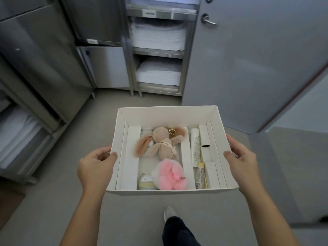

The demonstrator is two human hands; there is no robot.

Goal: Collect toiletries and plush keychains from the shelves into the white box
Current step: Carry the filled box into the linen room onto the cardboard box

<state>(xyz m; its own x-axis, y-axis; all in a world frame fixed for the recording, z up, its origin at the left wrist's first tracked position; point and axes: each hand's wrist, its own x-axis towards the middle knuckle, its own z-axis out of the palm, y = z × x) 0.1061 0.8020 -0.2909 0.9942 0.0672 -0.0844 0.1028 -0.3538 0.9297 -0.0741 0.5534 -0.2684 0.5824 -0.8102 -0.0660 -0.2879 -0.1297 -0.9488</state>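
I carry the white box (166, 114) in front of me above the floor. My left hand (95, 167) grips its left wall, thumb over the rim. My right hand (241, 157) grips the right wall the same way. Inside lie a beige plush bunny keychain (163, 141) with a gold ring, a pink fluffy plush keychain (170, 174), a white tube (195, 146), a yellowish tube (200, 176), small white cartons (204, 135) and a pale jar (146, 181) at the front.
Steel shelves (158, 52) ahead hold stacks of folded white towels. Steel cabinets (35, 59) line the left side, with more linen low at the left. A grey door (248, 59) with a lever handle stands on the right. My foot (169, 213) shows on the grey floor.
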